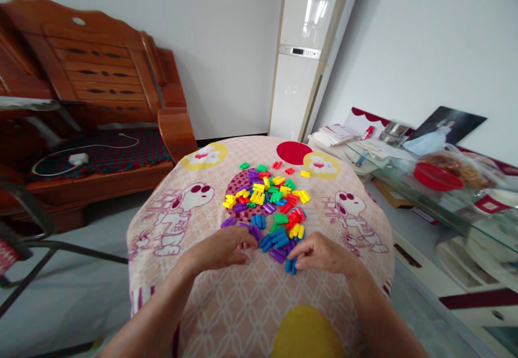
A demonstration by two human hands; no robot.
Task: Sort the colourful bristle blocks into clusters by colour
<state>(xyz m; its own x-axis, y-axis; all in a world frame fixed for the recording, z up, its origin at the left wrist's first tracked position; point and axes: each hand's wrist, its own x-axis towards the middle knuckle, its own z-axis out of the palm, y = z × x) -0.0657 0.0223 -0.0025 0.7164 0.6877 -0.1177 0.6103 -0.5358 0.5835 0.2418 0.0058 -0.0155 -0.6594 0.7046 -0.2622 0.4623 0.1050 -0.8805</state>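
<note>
A heap of small plastic blocks [272, 201] in yellow, blue, red, green and purple lies in the middle of a table covered with a pink cartoon-dog cloth [243, 304]. My left hand [220, 250] rests at the near edge of the heap, fingers curled and touching purple pieces. My right hand [321, 252] sits on the other side with its fingers pinched together on blue blocks [290, 265]. What the left fingers hold, if anything, is hidden.
A wooden bench [97, 109] with a white cable stands at the left. A white standing air conditioner [305, 50] fills the far corner. At the right, a glass-topped table [445, 196] bears a red bowl, papers and a photo. A dark chair frame [24, 228] sits near left.
</note>
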